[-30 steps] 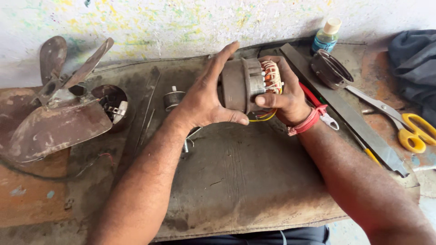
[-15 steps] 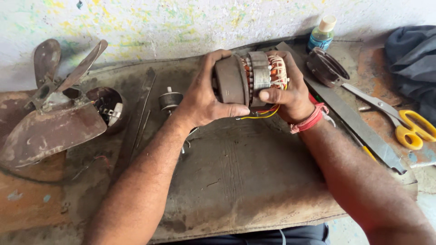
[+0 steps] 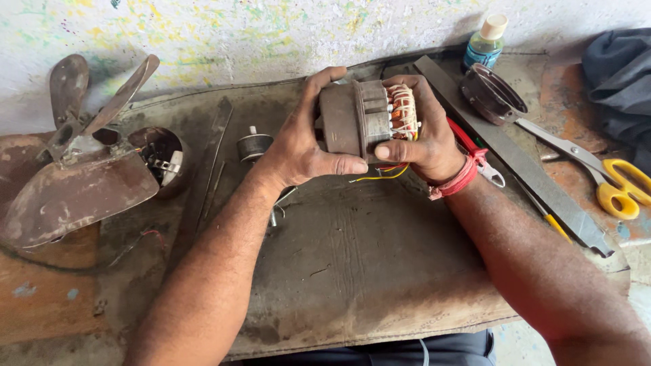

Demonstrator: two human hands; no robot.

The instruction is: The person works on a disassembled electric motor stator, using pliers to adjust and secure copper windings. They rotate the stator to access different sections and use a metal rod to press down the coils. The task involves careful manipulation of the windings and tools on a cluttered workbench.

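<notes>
I hold a fan motor (image 3: 363, 120) above the worn brown mat (image 3: 352, 271), between both hands. Its grey metal casing faces left and its copper windings with white ties face right. My left hand (image 3: 302, 146) wraps the casing end, thumb underneath, fingers over the top. My right hand (image 3: 424, 142) grips the winding end, thumb pressed on the casing's side. Yellow wires (image 3: 383, 175) hang beneath the motor. A red band sits on my right wrist.
A rusty fan blade set (image 3: 74, 163) lies at left beside a round motor cover (image 3: 159, 156). A small rotor piece (image 3: 254, 146), a long flat file (image 3: 515, 159), a dark ring cap (image 3: 491, 91), yellow-handled scissors (image 3: 600, 176), a small bottle (image 3: 485, 42) and dark cloth (image 3: 620, 81) lie around.
My left hand went from open fingers to a closed grip on the casing. Both hands have shifted and turned the motor slightly; the yellow wires now hang lower.
</notes>
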